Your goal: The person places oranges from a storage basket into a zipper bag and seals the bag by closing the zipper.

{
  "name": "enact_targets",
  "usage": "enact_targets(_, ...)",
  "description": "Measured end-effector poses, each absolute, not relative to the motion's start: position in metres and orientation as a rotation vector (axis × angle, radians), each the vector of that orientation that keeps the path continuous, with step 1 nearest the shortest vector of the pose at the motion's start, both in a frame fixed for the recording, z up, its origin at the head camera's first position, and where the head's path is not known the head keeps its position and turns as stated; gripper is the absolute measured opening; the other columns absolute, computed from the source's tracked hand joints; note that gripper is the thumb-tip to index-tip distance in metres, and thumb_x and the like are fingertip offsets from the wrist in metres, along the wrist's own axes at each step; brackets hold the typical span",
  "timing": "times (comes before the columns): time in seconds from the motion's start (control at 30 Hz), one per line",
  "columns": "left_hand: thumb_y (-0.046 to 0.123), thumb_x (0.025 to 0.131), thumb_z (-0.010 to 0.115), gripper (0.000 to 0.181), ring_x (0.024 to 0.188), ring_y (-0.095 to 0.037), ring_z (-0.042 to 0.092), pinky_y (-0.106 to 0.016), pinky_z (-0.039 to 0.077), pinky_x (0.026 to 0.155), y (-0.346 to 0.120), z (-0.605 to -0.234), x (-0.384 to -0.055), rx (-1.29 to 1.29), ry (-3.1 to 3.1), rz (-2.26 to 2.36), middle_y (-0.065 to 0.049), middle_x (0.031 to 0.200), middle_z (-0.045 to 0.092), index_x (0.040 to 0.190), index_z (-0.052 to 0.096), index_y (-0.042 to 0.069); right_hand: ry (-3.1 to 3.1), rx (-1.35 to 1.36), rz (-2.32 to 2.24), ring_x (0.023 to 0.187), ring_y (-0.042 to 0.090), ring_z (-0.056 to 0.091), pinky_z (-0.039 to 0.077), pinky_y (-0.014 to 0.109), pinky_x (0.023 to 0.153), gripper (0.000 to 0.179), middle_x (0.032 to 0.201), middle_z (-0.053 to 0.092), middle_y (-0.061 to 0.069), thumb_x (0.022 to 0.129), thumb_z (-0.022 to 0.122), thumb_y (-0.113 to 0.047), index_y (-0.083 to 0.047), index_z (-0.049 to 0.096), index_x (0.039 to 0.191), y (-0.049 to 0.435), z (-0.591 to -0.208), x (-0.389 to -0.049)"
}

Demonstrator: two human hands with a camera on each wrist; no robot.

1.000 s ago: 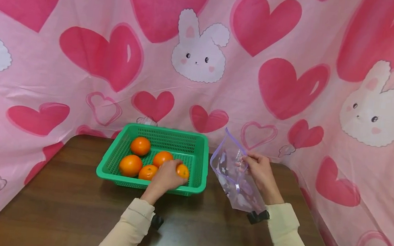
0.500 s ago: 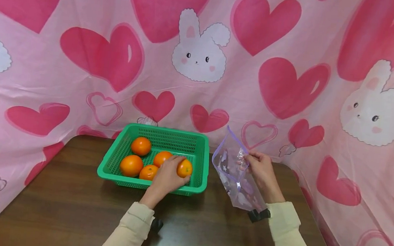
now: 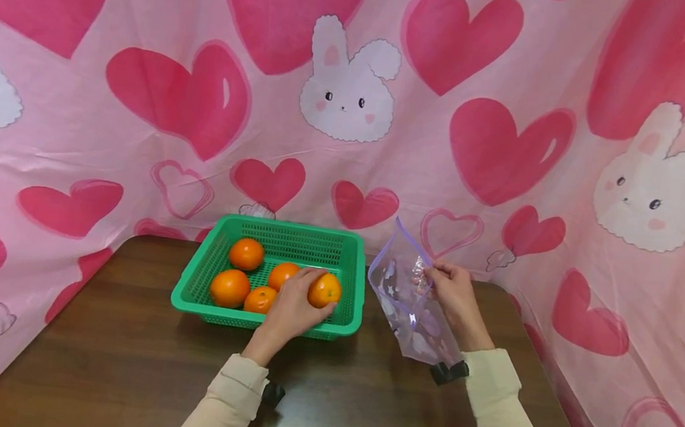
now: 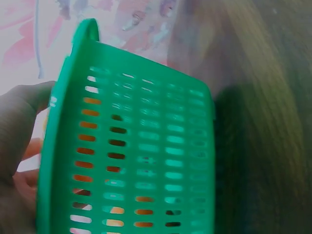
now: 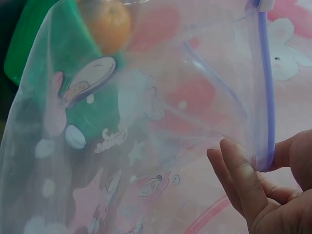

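My left hand grips an orange at the right end of the green plastic basket. In the left wrist view the basket's slotted wall hides most of that hand, and orange colour shows through the slots. Several other oranges lie in the basket to the left of the hand. My right hand pinches the purple-edged mouth of a clear zip bag, which hangs with its mouth spread. Printed rabbits and stars cover the bag in the right wrist view.
A dark wooden table carries the basket. Behind and on both sides hangs a pink cloth printed with hearts and rabbits. Black wrist-camera mounts are strapped at both cuffs.
The left hand has lifted the orange slightly up and to the right from among the others in the basket. The right hand and the bag have hardly moved.
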State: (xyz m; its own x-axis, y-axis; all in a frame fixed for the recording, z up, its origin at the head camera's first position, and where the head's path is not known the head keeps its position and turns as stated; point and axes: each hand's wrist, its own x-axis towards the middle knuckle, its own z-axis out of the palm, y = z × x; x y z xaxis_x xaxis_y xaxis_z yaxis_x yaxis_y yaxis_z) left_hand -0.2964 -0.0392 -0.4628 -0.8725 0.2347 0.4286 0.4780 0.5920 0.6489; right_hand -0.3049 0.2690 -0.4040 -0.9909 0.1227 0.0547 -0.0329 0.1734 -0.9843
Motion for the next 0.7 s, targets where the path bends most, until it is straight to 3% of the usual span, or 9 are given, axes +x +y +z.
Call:
enact_targets(0.5, 0.032, 0.084, 0.084, 0.062, 0.12, -0.026, 0.061, -0.045, 0.056, 0.098, -0.038, -0.443, -0.289, -0.667, -2.538, -1.225, -0.007, 0.135, 0.064, 0.137, 0.062, 0.011, -2.233, -0.085, 2.055, 0.072, 0.007, 0.072, 0.061, 0.025, 0.065, 0.033, 0.081, 0.069, -0.001, 0.102, 0.054, -0.004, 0.02, 0.053, 0.125, 0.264, -0.404, -0.307)
enact_targets(0.7, 0.036, 0.085, 0.083, 0.063, 0.119, -0.025, 0.061, -0.044, 0.056, 0.097, -0.037, -0.435, -0.288, -0.683, -2.523, -1.241, -0.006, 0.137, 0.063, 0.139, 0.061, 0.013, -2.258, -0.11, 2.012, 0.069, 0.006, 0.069, 0.058, 0.021, 0.061, 0.031, 0.079, 0.067, -0.003, 0.102, 0.054, -0.005, 0.018, 0.054, 0.124, 0.263, -0.402, -0.308)
